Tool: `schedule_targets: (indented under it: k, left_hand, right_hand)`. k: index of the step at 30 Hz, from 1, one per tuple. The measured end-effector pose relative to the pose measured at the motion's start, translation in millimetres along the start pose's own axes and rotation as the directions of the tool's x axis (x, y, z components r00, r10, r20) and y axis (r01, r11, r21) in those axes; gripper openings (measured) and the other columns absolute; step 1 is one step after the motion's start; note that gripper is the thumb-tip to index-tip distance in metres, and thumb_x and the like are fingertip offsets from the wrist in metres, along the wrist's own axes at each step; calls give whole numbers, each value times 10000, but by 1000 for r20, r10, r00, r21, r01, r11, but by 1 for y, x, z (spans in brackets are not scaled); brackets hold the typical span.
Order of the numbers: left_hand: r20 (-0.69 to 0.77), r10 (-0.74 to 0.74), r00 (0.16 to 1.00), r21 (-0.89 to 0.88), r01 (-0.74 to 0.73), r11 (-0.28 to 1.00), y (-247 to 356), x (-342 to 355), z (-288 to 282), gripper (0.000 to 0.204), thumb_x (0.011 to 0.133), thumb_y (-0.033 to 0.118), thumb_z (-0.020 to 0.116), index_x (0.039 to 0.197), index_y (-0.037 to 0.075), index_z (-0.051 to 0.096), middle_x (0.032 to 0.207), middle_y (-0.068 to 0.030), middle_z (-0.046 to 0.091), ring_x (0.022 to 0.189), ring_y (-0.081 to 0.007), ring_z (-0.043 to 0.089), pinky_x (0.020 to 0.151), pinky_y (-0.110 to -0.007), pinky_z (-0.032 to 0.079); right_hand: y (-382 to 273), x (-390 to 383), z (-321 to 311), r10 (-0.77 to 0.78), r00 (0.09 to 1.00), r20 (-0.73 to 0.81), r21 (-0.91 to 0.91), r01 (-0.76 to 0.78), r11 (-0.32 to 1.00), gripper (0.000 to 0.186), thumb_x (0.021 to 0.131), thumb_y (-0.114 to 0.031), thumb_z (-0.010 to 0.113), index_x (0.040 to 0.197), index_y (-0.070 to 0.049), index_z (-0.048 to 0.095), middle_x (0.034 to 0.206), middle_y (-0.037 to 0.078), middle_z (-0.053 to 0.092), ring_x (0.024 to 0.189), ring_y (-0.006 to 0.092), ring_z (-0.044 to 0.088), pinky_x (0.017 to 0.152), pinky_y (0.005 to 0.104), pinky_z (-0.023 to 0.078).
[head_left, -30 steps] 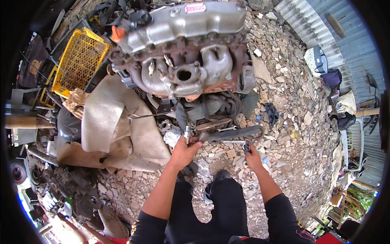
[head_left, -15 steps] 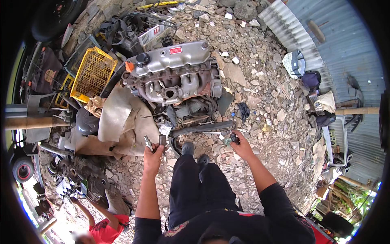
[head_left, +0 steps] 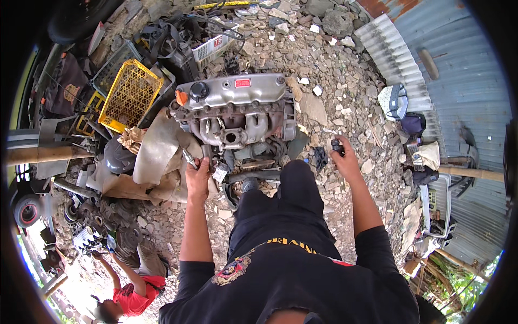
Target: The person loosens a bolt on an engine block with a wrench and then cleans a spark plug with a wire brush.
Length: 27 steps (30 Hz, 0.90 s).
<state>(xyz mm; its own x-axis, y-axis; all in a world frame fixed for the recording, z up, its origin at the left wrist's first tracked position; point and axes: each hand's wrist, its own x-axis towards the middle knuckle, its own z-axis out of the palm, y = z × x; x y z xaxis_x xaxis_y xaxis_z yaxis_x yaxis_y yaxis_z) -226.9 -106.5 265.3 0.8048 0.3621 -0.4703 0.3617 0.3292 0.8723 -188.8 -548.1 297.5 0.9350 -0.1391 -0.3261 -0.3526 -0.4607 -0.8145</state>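
My left hand (head_left: 197,177) is closed around two metal pieces: a slim, stepped silver part (head_left: 189,158) resembling a spark plug, and a dark grey metal cylinder (head_left: 206,151) resembling a deep socket. It is just short of the near left side of a grey engine (head_left: 229,90), which rests on the ground ahead of me. Out to the right of the engine, my right hand (head_left: 348,162) grips a short black cylindrical part (head_left: 336,146) with a ridged shape; its exact kind is unclear. The engine has a black cap (head_left: 200,90) and an orange piece (head_left: 181,98) on its left end.
Brown sheeting (head_left: 156,146) lies left of the engine, near a yellow crate (head_left: 131,96). A white basket (head_left: 216,48) stands behind. Rubble (head_left: 329,81) covers the ground. Corrugated sheets (head_left: 399,59) line the right. A person in a red shirt (head_left: 137,297) handles parts at lower left.
Both hands have moved forward, the right one also outward. My knees have bent and my body has come lower and closer to the engine. Both hands keep their parts.
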Motion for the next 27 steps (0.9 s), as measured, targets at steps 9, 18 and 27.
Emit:
schedule_targets:
  k: [9,18,27]
  left_hand:
    - [-162,23,987,-199,-55,978,1,74,134,192,930,132,648,1018,99,481,945,-50,624,793,-194,677,633,-337,557]
    - [-420,-107,901,-448,-103,888,-29,137,315,206,945,146,634,978,90,438,1079,-115,648,896,-234,661,715,-418,568]
    - [-552,-110,827,-406,-150,902,-17,158,416,281,926,121,654,961,88,377,1019,-109,610,871,-237,677,667,-389,583]
  right_hand:
    - [10,197,-81,-37,993,113,80,28,996,394,868,-115,645,1221,-119,471,764,20,547,539,93,524,433,261,422]
    - [12,431,-145,50,850,524,-190,59,980,409,842,-129,704,1139,-24,444,719,23,509,521,93,470,437,279,375]
    - [-49,512,-95,-98,608,788,-160,356,921,374,824,-198,742,1118,-50,566,778,23,549,681,127,504,630,284,442]
